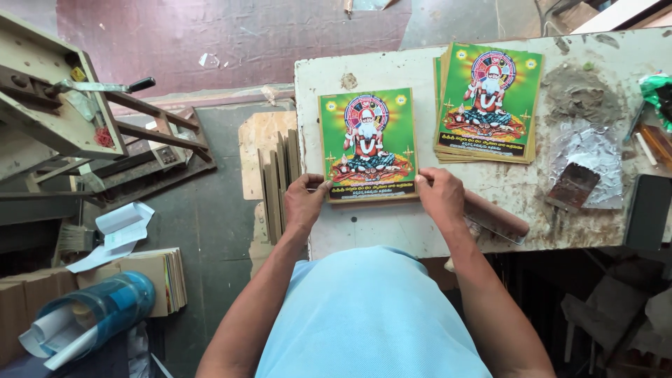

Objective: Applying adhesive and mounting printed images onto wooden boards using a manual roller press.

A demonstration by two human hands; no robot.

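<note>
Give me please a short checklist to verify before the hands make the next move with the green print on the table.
1. Left hand holds the print's lower left corner: ok.
2. Right hand holds the lower right corner: ok.
3. Green print lies flat on the white table: ok.
4. Print squared on a board beneath: cannot tell, the underside is hidden.
5. Stack of prints lies apart from the held one: ok.
6. Wooden-handled tool touches the right wrist: cannot tell.

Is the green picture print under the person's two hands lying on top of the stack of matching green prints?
No: the green picture print lies alone on the white worktable, apart from the stack of matching prints, with left hand and right hand at its lower corners.
</note>
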